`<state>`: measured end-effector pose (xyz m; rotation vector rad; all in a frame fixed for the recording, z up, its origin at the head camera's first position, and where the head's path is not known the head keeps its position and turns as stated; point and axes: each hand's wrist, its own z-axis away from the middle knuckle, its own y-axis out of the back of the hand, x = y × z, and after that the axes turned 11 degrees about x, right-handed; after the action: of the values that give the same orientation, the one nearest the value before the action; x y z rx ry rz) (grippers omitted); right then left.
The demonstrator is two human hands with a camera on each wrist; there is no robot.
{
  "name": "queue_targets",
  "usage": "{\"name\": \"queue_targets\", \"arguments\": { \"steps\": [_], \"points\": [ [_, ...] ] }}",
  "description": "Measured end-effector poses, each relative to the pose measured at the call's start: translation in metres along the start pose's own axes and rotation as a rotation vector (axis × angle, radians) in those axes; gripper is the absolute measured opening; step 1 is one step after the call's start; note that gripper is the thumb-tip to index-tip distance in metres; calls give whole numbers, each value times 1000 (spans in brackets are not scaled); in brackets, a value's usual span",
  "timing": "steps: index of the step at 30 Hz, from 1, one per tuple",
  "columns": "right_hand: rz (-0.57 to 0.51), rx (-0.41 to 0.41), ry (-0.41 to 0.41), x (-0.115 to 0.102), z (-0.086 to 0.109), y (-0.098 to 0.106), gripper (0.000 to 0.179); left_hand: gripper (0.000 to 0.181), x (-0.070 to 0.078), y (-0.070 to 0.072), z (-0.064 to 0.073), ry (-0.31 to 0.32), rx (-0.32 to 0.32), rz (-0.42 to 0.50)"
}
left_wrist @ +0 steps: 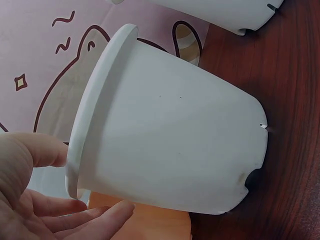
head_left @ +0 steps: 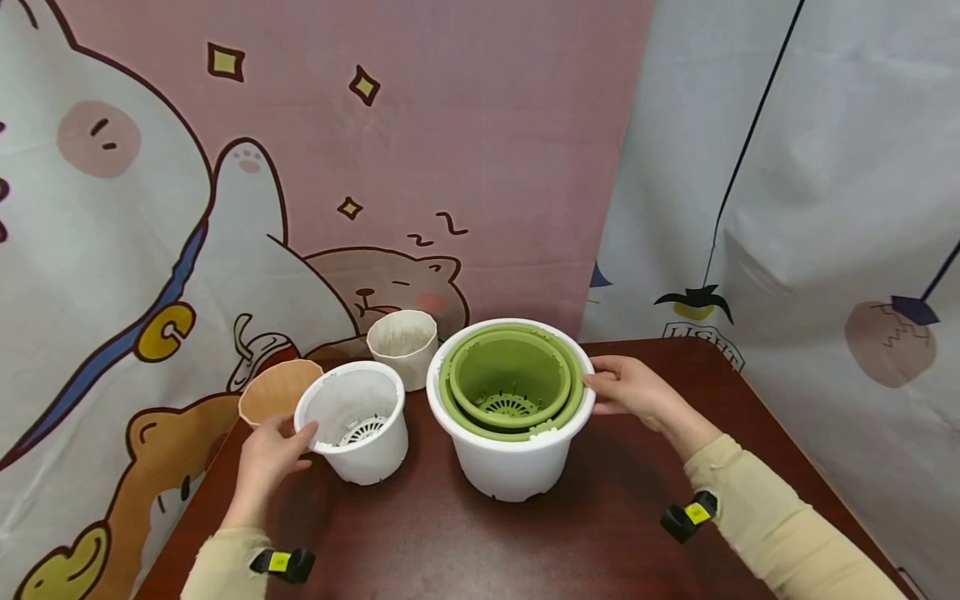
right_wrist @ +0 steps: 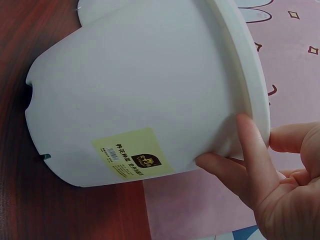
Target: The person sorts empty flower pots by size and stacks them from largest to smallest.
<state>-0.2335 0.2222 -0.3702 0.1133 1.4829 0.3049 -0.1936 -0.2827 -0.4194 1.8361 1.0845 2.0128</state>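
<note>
My left hand [head_left: 272, 457] pinches the rim of a smaller white flower pot [head_left: 373, 461], thumb at the lip and fingers below it. The pot has a slotted bottom and tilts slightly in the head view. My right hand [head_left: 630, 386] grips the right rim of a large white flower pot [head_left: 513, 468]. Nested inside that are a green pot [head_left: 577, 392] and, within it, a smaller green pot [head_left: 510, 364] with a slotted bottom. A yellow-green label [right_wrist: 131, 152] shows on the large pot's side in the right wrist view.
An orange fluted pot [head_left: 276, 386] stands behind the left hand, partly hidden by the smaller white pot. A cream faceted pot [head_left: 416, 364] stands at the back between the white pots. The dark red-brown table [head_left: 450, 550] meets cartoon-printed cloth [head_left: 517, 167] behind.
</note>
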Motion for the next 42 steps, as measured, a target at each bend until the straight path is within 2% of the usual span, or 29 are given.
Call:
{"name": "queue_targets", "arguments": {
  "steps": [11,19,26,35,42],
  "points": [
    [-8,-3,23,0,1,0,53,57,7,-3,-3,54,-10,21],
    [-8,-3,21,2,1,0,54,46,9,-5,-6,30,-5,63],
    [-12,-2,19,1,1,0,54,38,14,-6,-6,19,11,8],
    [-6,7,9,1,2,0,55,38,12,-6,-4,0,26,-16],
    [-6,11,-2,1,1,-1,54,41,7,-7,-3,4,47,7]
  ]
}}
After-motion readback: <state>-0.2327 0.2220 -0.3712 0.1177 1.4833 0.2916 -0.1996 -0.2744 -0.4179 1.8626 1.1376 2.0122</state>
